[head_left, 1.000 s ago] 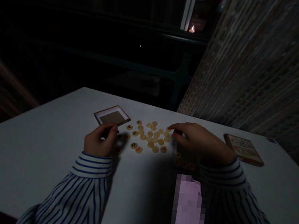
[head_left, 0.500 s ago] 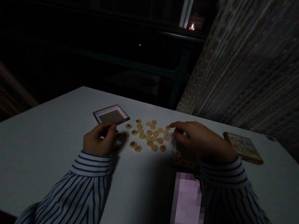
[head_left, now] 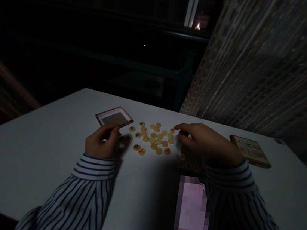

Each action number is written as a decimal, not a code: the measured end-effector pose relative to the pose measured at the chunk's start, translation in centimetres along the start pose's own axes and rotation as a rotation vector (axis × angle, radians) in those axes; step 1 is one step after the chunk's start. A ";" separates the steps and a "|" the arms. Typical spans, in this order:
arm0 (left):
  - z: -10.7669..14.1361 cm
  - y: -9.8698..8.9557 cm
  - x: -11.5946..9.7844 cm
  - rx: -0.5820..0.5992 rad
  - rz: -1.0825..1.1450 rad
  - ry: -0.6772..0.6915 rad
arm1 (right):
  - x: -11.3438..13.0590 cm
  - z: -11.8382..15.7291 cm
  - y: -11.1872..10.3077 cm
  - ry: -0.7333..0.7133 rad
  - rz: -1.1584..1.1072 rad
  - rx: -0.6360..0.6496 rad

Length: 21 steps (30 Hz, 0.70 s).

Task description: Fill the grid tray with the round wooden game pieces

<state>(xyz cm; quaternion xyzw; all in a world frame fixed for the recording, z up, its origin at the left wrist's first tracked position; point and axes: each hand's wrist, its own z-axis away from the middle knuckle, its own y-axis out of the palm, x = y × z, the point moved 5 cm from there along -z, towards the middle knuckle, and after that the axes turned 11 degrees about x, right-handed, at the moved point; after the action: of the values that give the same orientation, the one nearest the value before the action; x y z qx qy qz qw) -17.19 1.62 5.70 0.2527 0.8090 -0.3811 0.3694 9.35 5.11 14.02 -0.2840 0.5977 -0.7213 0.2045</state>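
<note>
Round xiangqi pieces (head_left: 159, 141) lie scattered on the white table, most with blank sides up, some showing red or black characters. My right hand (head_left: 206, 142) reaches over from the right. Its index fingertip is at a red-marked piece (head_left: 172, 130) on the group's right edge, seemingly touching it; the other fingers are bent below. In its shadow is a row of black-marked pieces (head_left: 189, 166). To the left of the group, my left hand (head_left: 101, 141) is closed in a pinch; whatever is between its fingers is hidden. Dim pieces (head_left: 121, 151) sit beside it.
An open shallow box part (head_left: 115, 118) lies just beyond my left hand. A box lid with a printed picture (head_left: 250, 151) rests on the table (head_left: 39, 145) at right. A string curtain (head_left: 251, 60) hangs at the table's back right. A pixelated pink patch (head_left: 194, 211) covers the lower middle.
Almost nothing differs. Both hands stay in the same places, and the view has shifted very slightly.
</note>
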 end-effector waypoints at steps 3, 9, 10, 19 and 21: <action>0.1 -0.1 -0.2 -0.018 0.026 -0.002 | 0.1 0.0 -0.1 -0.005 -0.003 -0.030; 0.0 -0.1 -0.2 -0.022 0.049 -0.011 | 0.2 -0.2 -0.2 0.000 -0.003 -0.041; 0.0 -0.1 -0.1 -0.021 0.054 -0.012 | 0.2 -0.2 -0.2 0.000 -0.004 -0.042; 0.0 -0.1 0.0 -0.014 0.088 -0.016 | 0.4 -0.4 -0.2 -0.020 -0.011 -0.064; 0.0 -0.2 -0.2 -0.023 0.090 -0.013 | 0.3 -0.5 -0.1 -0.018 -0.011 -0.063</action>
<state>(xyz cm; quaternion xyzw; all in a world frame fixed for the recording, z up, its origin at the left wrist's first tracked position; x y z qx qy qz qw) -17.25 1.47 5.92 0.2825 0.7986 -0.3564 0.3942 8.80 5.29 14.13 -0.3002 0.6167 -0.7006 0.1968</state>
